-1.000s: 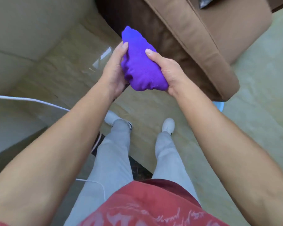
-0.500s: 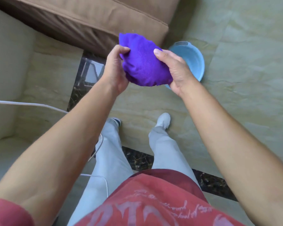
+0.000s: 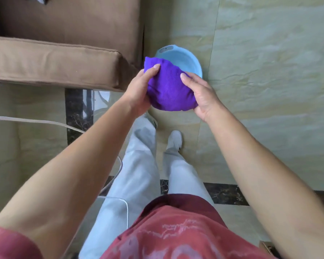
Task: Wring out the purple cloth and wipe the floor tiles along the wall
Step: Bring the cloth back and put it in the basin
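Note:
The purple cloth is bunched into a thick wad, held in the air in front of me. My left hand grips its left side with the thumb on top. On the right side my right hand clasps it, thumb pressed into the fabric. Straight below and beyond the cloth stands a light blue basin on the floor, partly hidden by the cloth. The beige floor tiles spread out to the right.
A brown sofa fills the upper left, its corner next to the basin. A white cable crosses the floor at left. A dark marble strip runs across the tiles near my feet.
The view has swung to the right: the sofa has slid to the left and the blue basin has come to lie under the cloth. Both hands still hold the wad.

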Demonstrator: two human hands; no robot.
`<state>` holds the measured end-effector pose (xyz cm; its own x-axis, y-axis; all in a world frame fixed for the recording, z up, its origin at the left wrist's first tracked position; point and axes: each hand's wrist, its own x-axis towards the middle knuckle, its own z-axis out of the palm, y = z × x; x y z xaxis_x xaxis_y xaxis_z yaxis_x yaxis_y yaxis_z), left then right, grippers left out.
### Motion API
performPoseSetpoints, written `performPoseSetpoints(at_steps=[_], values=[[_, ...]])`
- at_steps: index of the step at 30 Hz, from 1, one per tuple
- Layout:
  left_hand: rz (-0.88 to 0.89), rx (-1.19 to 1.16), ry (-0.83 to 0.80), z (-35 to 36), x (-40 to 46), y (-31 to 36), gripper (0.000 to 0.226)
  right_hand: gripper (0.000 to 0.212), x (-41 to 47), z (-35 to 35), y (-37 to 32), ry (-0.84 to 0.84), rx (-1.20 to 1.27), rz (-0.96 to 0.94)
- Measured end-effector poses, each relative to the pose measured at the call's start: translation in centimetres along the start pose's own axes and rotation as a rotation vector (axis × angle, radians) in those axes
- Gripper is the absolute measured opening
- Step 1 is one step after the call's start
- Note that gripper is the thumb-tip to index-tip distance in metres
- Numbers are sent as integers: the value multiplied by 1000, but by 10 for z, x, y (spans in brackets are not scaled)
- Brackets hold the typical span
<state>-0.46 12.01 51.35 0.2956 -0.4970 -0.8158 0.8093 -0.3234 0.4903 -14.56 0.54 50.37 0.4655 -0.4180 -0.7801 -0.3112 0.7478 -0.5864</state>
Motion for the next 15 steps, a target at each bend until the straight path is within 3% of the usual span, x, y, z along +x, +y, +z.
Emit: performPoseSetpoints(at_steps=[5, 7, 15], values=[[-108, 206, -105, 32, 57, 22, 23, 17, 43, -23, -28, 62, 112, -7], [-116, 213, -145, 34, 88, 30, 22, 18, 71, -24, -36, 58, 118, 2], [-117, 347, 0, 17, 198, 18, 36, 45, 188, -52, -26, 20, -507, 92]])
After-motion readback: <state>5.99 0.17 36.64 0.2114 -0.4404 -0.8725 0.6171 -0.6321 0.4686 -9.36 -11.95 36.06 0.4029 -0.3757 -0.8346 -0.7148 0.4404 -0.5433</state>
